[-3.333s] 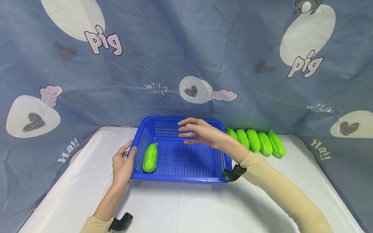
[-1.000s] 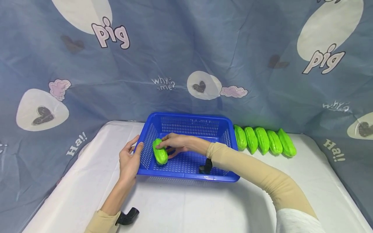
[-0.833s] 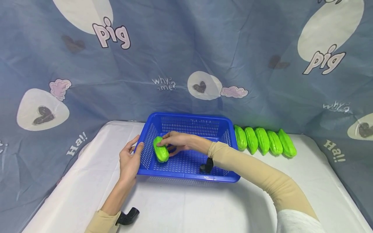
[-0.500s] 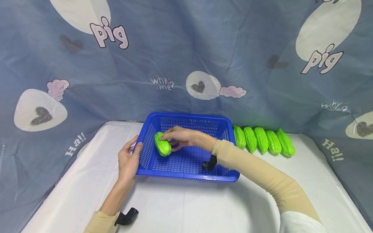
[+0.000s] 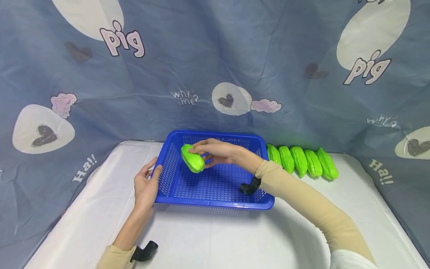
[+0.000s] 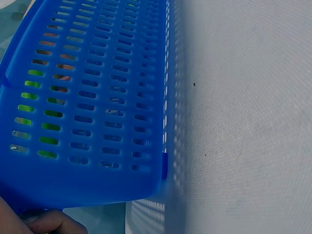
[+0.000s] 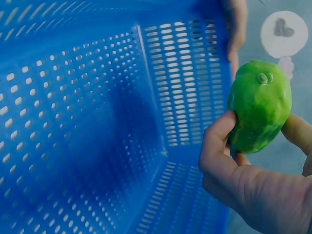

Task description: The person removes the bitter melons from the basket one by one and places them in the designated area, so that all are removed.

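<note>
My right hand (image 5: 220,150) grips a bright green, ridged bitter melon (image 5: 192,158) between thumb and fingers, lifted over the left half of a blue plastic basket (image 5: 215,203). In the right wrist view the melon (image 7: 261,105) points its stem end at the camera, the thumb on one side and fingers on the other. With the thumb over the rim, my left hand (image 5: 146,188) holds the basket's left side. The left wrist view shows the slotted basket wall (image 6: 83,183) and part of that hand (image 6: 53,222); bits of green show through the slots.
Several more bitter melons (image 5: 300,160) lie in a row right of the basket, against the backdrop. The white cloth-covered table (image 5: 208,239) extends in front. A blue printed cloth (image 5: 188,67) hangs behind everything.
Earlier the melon lay on the basket floor and my right hand hovered open. Since then that hand has gripped it and lifted it up and slightly right. My left hand stays on the rim.
</note>
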`<state>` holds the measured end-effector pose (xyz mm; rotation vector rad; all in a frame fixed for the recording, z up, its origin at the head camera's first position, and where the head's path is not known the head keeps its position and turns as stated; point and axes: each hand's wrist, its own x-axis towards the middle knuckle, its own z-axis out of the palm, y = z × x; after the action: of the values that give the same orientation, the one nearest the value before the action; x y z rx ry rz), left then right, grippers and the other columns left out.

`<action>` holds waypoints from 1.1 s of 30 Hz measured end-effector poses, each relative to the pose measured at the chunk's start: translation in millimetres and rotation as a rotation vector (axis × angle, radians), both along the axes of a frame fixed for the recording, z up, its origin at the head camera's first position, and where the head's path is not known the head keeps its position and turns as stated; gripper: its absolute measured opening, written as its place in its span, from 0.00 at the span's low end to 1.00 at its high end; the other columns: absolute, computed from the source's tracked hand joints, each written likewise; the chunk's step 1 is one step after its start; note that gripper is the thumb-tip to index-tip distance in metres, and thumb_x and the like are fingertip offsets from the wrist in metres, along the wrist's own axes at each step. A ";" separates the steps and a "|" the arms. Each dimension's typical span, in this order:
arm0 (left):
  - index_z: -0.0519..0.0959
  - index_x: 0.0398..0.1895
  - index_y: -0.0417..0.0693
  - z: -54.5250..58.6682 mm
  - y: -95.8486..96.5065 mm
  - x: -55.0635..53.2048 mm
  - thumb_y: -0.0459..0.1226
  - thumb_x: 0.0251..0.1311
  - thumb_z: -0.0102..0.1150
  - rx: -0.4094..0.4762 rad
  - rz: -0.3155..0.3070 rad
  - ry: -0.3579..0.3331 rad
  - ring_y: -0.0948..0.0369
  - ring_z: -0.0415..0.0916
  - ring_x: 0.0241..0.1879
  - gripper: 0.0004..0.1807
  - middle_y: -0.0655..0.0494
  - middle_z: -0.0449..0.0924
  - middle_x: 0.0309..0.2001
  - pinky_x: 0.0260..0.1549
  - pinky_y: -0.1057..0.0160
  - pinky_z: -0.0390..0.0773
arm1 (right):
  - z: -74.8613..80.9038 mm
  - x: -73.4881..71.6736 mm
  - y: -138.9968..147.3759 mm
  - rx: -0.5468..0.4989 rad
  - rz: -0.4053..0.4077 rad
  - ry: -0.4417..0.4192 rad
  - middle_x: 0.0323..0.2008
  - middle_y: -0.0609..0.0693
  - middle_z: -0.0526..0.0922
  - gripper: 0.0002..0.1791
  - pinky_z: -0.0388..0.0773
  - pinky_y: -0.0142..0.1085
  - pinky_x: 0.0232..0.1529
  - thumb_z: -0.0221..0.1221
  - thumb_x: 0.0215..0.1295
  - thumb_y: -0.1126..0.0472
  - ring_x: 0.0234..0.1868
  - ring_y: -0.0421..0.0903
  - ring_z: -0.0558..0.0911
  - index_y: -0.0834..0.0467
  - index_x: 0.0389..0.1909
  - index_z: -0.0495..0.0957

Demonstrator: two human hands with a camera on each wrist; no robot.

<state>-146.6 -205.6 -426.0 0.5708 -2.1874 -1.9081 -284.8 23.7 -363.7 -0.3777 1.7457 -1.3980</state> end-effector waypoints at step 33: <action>0.68 0.83 0.56 1.1 -0.5 -1.4 0.47 0.82 0.53 0.005 -0.012 -0.018 0.71 0.82 0.33 0.29 0.64 0.81 0.44 0.33 0.69 0.84 | 20.7 13.0 139.4 -0.144 -0.200 0.020 0.57 0.48 0.80 0.32 0.85 0.43 0.55 0.45 0.88 0.52 0.52 0.44 0.84 0.62 0.83 0.56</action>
<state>-148.0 -206.0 -424.9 0.5794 -2.2024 -1.9216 -271.8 163.1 -343.0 -0.3016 1.7424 -1.6737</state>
